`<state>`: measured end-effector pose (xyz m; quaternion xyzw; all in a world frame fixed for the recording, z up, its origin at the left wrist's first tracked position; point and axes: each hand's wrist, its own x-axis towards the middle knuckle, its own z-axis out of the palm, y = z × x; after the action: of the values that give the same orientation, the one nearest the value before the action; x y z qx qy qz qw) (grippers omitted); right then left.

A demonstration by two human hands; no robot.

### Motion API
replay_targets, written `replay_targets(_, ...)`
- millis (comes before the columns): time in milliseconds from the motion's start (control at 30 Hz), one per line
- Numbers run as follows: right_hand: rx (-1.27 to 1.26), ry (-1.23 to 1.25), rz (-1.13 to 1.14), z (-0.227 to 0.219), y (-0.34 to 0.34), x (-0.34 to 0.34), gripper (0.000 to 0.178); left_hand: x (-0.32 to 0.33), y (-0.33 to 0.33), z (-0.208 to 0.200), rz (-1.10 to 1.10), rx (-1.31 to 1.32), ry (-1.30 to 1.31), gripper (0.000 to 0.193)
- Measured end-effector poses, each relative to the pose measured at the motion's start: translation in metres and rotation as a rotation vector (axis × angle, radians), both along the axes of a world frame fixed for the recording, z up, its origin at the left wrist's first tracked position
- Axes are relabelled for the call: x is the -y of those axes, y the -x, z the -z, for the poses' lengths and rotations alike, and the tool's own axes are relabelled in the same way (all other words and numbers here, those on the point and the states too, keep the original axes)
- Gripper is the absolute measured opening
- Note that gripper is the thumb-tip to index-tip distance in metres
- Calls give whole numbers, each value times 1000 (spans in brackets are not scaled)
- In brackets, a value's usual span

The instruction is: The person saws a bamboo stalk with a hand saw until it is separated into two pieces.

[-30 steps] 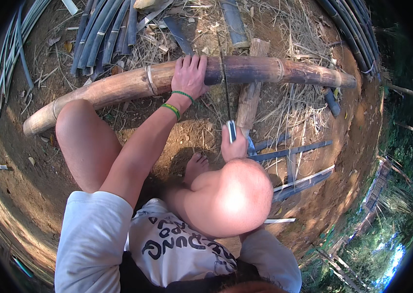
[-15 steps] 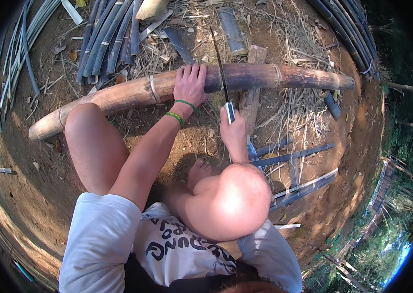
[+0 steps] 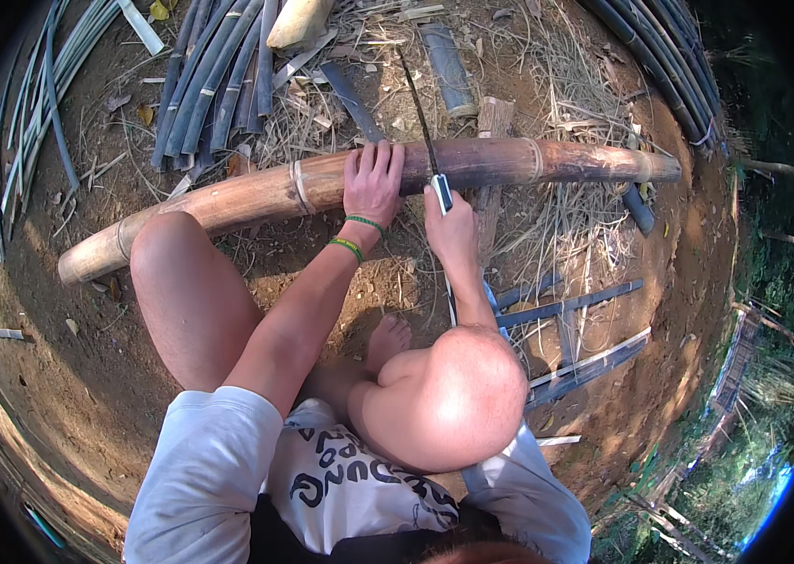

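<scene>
A thick brown bamboo pole point(image 3: 228, 195) lies crosswise in front of me, darker on its right half. My left hand point(image 3: 373, 195) rests over the pole left of its middle, fingers curled across the top and gripping it. My right hand point(image 3: 451, 224) is closed round the light-coloured handle of a handsaw point(image 3: 420, 113). The saw's thin dark blade crosses the top of the pole just right of my left hand, its tip pointing away from me. The handle is close to the pole's near side. How deep the blade sits is hard to make out.
A short wooden log point(image 3: 488, 221) lies beneath the pole. Dark bamboo lengths point(image 3: 214, 80) and split strips point(image 3: 571, 303) are spread around on the dirt, with dry shavings point(image 3: 580, 94) between them. More poles point(image 3: 655, 70) lie bundled at far right. My bent knees flank my arms.
My right hand has pushed the saw forward, bringing its handle nearer the pole. My left hand keeps its hold at the same place on the pole. The view has shifted slightly.
</scene>
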<state>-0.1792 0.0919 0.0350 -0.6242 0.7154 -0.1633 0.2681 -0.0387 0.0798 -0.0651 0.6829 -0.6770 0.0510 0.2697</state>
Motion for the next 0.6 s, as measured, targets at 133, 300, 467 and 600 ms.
replay_targets(133, -19, -151, 77, -27, 48, -87, 43, -11, 12, -1, 6, -12, -62, 95)
replay_targets(300, -42, -338, 162, -48, 42, -107, 44, -14, 8, -1, -4, -10, -75, 97)
replay_targets(467, -47, -148, 46, -20, 19, -36, 46, -2, 3, -13, 47, -95, -108, 100)
replay_targets(600, 1, -275, 132, -26, 61, -124, 46, -9, -2, -12, 44, -28, -150, 97)
